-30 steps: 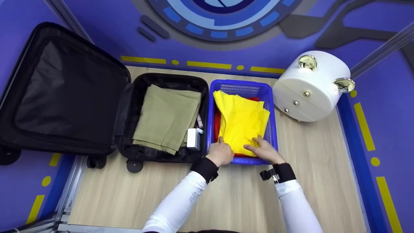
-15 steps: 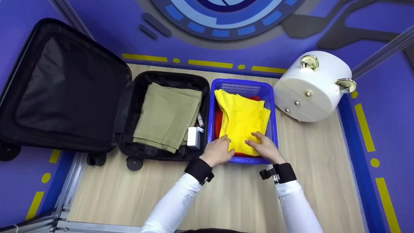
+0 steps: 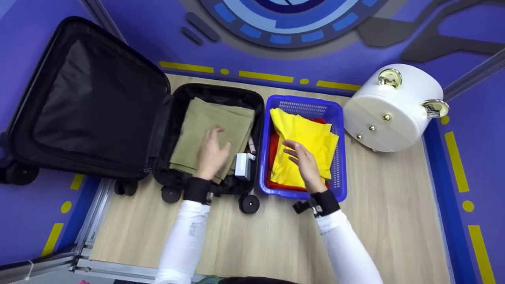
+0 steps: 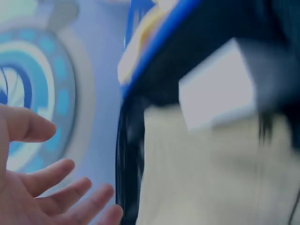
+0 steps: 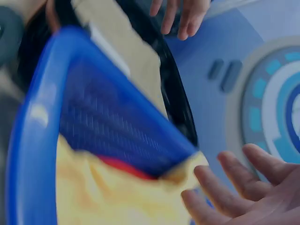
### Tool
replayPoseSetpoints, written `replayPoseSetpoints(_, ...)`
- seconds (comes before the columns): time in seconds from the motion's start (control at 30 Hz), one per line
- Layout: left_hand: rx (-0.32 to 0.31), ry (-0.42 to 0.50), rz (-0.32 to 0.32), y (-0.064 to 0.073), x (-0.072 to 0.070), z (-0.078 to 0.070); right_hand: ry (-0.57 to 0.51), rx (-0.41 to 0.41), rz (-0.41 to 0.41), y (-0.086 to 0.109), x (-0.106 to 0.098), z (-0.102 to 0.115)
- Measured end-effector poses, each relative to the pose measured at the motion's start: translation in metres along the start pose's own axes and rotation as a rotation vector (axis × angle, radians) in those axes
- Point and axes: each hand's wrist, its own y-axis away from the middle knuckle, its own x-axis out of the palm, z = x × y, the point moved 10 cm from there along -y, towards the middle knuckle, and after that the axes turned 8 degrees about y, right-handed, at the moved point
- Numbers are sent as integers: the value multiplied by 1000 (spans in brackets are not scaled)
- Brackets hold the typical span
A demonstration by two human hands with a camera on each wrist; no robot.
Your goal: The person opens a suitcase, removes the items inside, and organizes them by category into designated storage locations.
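Observation:
My left hand hovers over the folded olive cloth in the open black suitcase; its fingers are spread and hold nothing. Over the blue basket on the right is my right hand, fingers extended, with nothing in it. Below that hand a yellow cloth lies folded on top of red fabric in the basket. The left wrist view is blurred and shows the left hand apart from the olive cloth. In the right wrist view, the right hand shows loosely spread fingers beside the basket rim.
A small white box and a slim tube lie at the right side of the suitcase. The suitcase lid stands open at the left against the wall. A white round case with gold feet stands right of the basket.
My left hand has moved left from the basket's front edge to above the olive cloth. My right hand has shifted left and forward over the yellow cloth. Both cloths lie where they were.

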Motion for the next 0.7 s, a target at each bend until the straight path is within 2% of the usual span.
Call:
replayPoseSetpoints(0.1, -71, -123, 13, -17, -26, 27, -60, 12, 15, -16, 30, 5)
replayPoseSetpoints(0.2, -156, -213, 46, -32, -44, 56, 9, 20, 32, -32, 59, 9)
replayPoseSetpoints(0.37, -293, -246, 119, -47, -53, 97, 239, 42, 55, -53, 95, 6)
replayPoseSetpoints(0.43, -329, -243, 146, -48, -52, 107, 268, 62, 74, -59, 106, 1)
replayPoseSetpoints(0.57, -391, -213, 186, -47, -49, 123, 188, 133, 137, -69, 125, -12)
replayPoseSetpoints(0.7, -450, -175, 213, -43, -48, 137, 12, 263, 202, -75, 140, -31)
